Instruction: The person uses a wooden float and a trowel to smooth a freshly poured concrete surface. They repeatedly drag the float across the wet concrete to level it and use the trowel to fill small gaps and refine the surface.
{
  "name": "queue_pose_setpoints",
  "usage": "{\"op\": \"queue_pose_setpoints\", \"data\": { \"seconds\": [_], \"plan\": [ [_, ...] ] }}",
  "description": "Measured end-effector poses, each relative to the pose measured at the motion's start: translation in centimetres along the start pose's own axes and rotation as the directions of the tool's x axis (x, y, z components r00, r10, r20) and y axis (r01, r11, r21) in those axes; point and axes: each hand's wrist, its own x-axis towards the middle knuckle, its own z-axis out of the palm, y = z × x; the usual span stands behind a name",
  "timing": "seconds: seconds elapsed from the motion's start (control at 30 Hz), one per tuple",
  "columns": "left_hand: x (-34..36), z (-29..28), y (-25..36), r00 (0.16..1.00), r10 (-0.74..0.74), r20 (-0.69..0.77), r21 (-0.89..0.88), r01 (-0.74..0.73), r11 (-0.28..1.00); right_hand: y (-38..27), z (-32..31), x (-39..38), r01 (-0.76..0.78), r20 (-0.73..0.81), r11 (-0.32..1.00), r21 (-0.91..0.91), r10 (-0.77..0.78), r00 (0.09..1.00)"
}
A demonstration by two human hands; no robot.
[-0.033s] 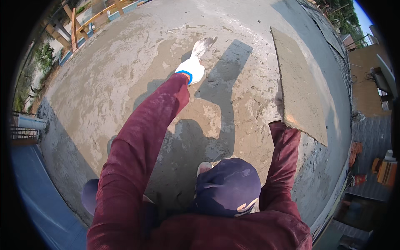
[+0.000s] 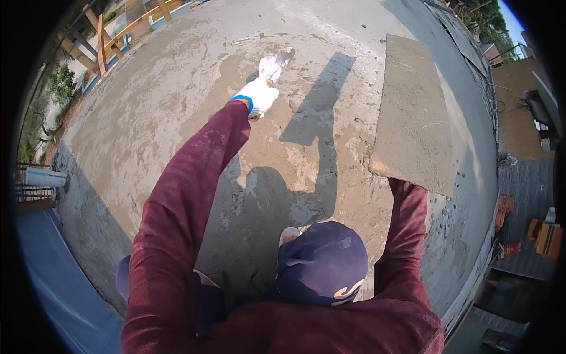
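My left hand, in a white glove with a blue cuff, is closed round a trowel, its handle hidden in the grip. The trowel's shiny blade points away from me, at the wet grey cement surface. At the right, a large rectangular board coated in cement is held up off the surface, tilted. My right forearm reaches up under the board's near edge. The board hides my right hand, so its fingers do not show.
A dark blue cap is at the bottom middle, above a shoe. Blue sheeting lies at lower left. Wooden posts and rails stand at the far left. Stacked items and brown panels line the right side.
My left hand and the trowel have shifted slightly left and nearer. The board has swung, its near corner moving left, so more of its coated face shows.
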Motion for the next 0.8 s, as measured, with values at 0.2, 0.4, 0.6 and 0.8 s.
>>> {"op": "queue_pose_setpoints", "data": {
  "seconds": [0.2,0.4,0.6,0.8],
  "plan": [
    [-10.6,-17.2,-9.2,0.984,-0.172,-0.036,-0.284,0.155,0.946,9.3,2.8,2.4,-0.157,-0.063,-0.291,-0.944,-0.308,0.949],
    [-25.6,-15.4,-7.3,0.928,-0.363,-0.088,-0.329,0.317,0.890,24.6,0.9,1.2,0.060,0.162,-0.457,-0.887,-0.185,0.969],
    [-37.2,-15.3,-4.3,0.827,-0.449,-0.339,-0.498,0.247,0.831,25.6,2.5,15.8,-0.095,-0.084,-0.498,-0.862,-0.046,0.995],
    [-39.2,-13.5,-3.1,0.712,-0.372,-0.595,-0.475,0.062,0.878,27.6,3.5,23.0,-0.113,-0.110,-0.026,-0.993,-0.097,0.989]
  ]
}}
